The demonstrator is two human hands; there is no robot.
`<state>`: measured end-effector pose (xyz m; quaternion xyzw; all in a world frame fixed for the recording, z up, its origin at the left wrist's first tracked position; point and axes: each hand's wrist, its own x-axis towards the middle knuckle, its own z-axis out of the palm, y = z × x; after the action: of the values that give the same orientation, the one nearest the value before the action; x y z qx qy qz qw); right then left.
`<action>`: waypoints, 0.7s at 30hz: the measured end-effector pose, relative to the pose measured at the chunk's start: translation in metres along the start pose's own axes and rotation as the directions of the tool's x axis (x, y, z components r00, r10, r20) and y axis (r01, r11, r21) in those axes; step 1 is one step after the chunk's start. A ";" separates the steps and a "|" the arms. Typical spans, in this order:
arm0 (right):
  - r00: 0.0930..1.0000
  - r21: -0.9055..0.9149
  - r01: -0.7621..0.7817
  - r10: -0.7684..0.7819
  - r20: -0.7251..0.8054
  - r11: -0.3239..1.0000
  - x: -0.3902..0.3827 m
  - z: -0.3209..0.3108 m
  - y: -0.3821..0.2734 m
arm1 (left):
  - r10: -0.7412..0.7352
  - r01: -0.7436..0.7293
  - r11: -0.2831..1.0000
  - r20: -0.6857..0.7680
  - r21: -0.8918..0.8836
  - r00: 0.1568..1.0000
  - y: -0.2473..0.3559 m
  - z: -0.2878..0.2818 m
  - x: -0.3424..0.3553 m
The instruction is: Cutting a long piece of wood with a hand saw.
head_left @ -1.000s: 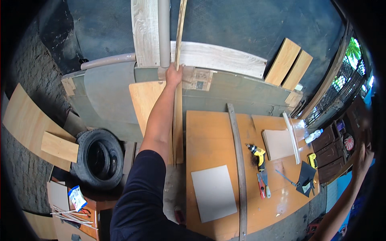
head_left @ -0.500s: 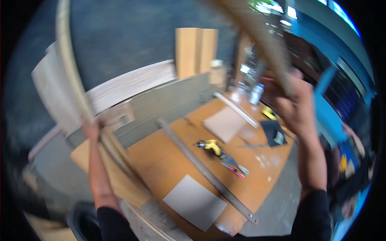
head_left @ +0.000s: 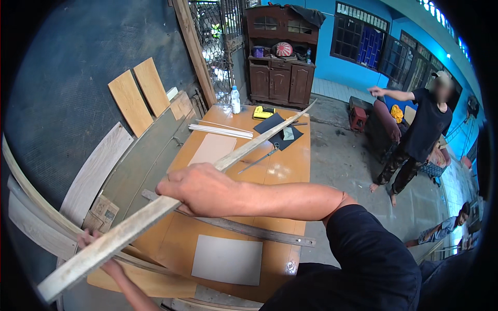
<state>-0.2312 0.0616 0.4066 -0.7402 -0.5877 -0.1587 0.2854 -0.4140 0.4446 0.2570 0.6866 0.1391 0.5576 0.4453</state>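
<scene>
A long pale wooden strip (head_left: 259,142) runs slantwise across the view, from the lower left up toward the far end of the orange table (head_left: 285,166). My right hand (head_left: 199,189) is closed around its middle, above the table, with the forearm reaching in from the lower right. My left hand (head_left: 93,243) sits near the strip's lower end; its fingers curl over the strip's edge and the rest is hidden behind the wood. Curved wooden strips (head_left: 31,192) lie just left of that hand.
On the table lie a grey sheet (head_left: 228,259), a long metal ruler (head_left: 254,231), a beige board (head_left: 212,149), white rods (head_left: 220,130), a dark cloth (head_left: 277,129), a yellow drill (head_left: 264,111) and a bottle (head_left: 236,98). Boards (head_left: 140,98) lean on the wall. A person (head_left: 420,135) stands at right.
The view has swung from the wall toward the table and room. The strip, held upright a second ago, now lies slanted low over the table, with my right hand at its middle.
</scene>
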 end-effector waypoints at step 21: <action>0.970 0.162 -0.050 0.009 0.242 0.986 -0.194 -0.050 0.176 | -0.310 0.177 0.836 -0.181 -0.520 0.933 0.275 0.150 -0.192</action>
<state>-0.1074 -0.1453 0.2937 -0.7361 -0.6181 -0.0138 0.2754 -0.4298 0.0890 0.3469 0.4473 0.1350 0.5971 0.6520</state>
